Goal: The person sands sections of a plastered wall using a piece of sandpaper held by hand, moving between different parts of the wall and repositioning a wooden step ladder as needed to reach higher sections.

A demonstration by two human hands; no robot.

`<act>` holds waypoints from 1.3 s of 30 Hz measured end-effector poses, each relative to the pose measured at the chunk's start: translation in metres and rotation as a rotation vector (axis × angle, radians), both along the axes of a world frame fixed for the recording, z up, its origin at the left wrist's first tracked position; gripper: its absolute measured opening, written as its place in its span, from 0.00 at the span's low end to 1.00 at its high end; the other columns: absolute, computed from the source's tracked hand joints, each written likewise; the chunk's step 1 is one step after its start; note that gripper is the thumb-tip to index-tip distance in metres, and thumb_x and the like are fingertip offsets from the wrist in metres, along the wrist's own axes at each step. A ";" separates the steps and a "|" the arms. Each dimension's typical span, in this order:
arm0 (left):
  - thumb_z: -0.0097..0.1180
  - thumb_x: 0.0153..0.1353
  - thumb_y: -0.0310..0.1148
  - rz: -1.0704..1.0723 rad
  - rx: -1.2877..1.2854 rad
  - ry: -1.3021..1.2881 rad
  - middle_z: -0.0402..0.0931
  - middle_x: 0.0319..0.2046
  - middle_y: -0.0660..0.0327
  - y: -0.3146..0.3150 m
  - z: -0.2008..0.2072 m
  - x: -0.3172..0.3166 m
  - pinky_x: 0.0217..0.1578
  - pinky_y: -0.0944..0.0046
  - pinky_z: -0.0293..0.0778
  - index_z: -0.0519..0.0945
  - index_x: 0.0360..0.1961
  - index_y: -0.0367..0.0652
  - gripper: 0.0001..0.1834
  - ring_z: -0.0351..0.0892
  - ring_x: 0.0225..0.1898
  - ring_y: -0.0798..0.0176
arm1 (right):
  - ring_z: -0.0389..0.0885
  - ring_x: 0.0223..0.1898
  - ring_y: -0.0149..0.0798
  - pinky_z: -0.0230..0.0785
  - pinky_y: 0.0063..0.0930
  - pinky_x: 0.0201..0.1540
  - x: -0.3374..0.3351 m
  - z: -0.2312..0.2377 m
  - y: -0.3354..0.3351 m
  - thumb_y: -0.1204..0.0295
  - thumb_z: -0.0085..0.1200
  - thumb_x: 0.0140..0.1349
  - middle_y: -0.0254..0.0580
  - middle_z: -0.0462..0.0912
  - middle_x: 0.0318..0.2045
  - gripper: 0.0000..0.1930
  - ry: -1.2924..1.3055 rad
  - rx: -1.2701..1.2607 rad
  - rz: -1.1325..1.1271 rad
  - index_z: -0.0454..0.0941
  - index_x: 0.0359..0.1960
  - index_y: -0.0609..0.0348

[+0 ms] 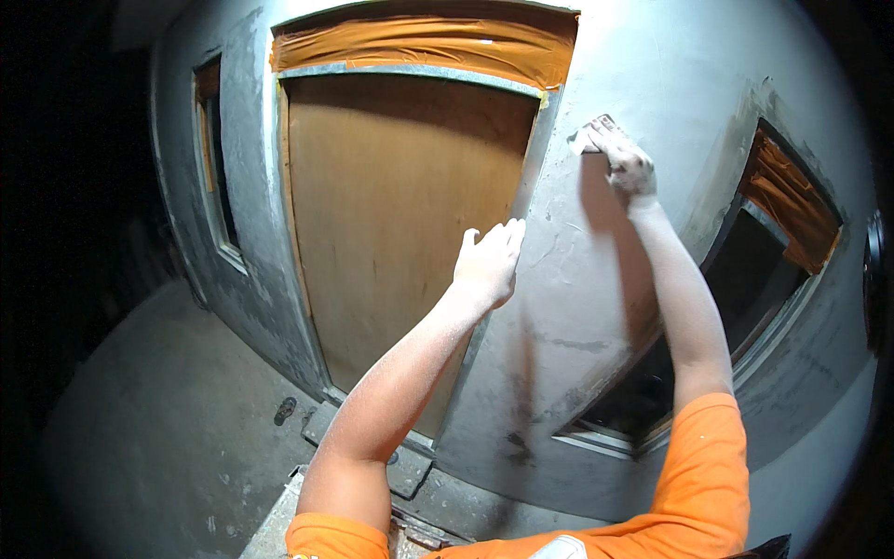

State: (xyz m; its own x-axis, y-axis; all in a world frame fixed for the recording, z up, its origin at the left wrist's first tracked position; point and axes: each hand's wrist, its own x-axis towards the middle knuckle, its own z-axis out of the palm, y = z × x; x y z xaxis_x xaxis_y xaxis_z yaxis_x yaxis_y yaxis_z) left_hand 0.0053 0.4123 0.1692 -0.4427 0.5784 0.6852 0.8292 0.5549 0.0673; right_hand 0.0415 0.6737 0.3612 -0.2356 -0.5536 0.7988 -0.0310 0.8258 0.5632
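Observation:
My right hand [630,170] is raised against the grey plastered wall [689,84], to the right of the doorway. Its fingers press a small folded piece of sandpaper [583,142] to the surface. Pale dust coats that hand and forearm. Lower and further left, my left hand [489,264] is held up with its fingers stretched out, near the right edge of the door frame. Nothing shows in it; whether its fingertips touch the frame or the wall, I cannot tell. A flat brown wooden panel [400,186] fills the doorway behind it.
Orange plastic sheeting [428,42] covers the opening above the door. Windows stand at the left [216,158] and at the right [759,265], partly covered in orange plastic. Below are a concrete floor [177,401], a dark shoe [285,410] and a step [410,473] at the door's foot.

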 end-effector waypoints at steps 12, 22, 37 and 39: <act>0.61 0.61 0.31 0.031 -0.124 -0.239 0.61 0.76 0.53 -0.026 0.043 0.023 0.75 0.28 0.48 0.60 0.75 0.38 0.42 0.59 0.79 0.56 | 0.89 0.51 0.41 0.84 0.37 0.54 -0.043 -0.043 0.002 0.73 0.58 0.61 0.39 0.90 0.47 0.09 -0.084 0.132 -0.102 0.87 0.42 0.49; 0.68 0.59 0.38 0.038 -0.097 -0.145 0.70 0.64 0.56 -0.013 0.023 0.006 0.72 0.26 0.50 0.65 0.68 0.43 0.38 0.68 0.71 0.55 | 0.85 0.60 0.37 0.79 0.33 0.64 -0.038 0.035 0.000 0.72 0.55 0.66 0.35 0.88 0.56 0.14 -0.167 0.674 -0.108 0.86 0.52 0.50; 0.64 0.64 0.34 0.028 -0.164 -0.122 0.63 0.75 0.53 -0.024 0.027 0.018 0.73 0.26 0.50 0.62 0.74 0.41 0.39 0.62 0.77 0.54 | 0.83 0.62 0.30 0.77 0.29 0.66 -0.026 0.025 0.022 0.73 0.57 0.64 0.34 0.83 0.64 0.21 -0.089 0.304 -0.224 0.82 0.60 0.50; 0.62 0.67 0.36 0.045 -0.249 -0.160 0.58 0.79 0.53 -0.020 0.035 0.017 0.73 0.26 0.48 0.57 0.78 0.43 0.42 0.59 0.79 0.55 | 0.79 0.67 0.31 0.76 0.29 0.69 -0.033 -0.023 0.024 0.73 0.55 0.64 0.33 0.81 0.67 0.24 -0.080 0.686 -0.072 0.80 0.64 0.49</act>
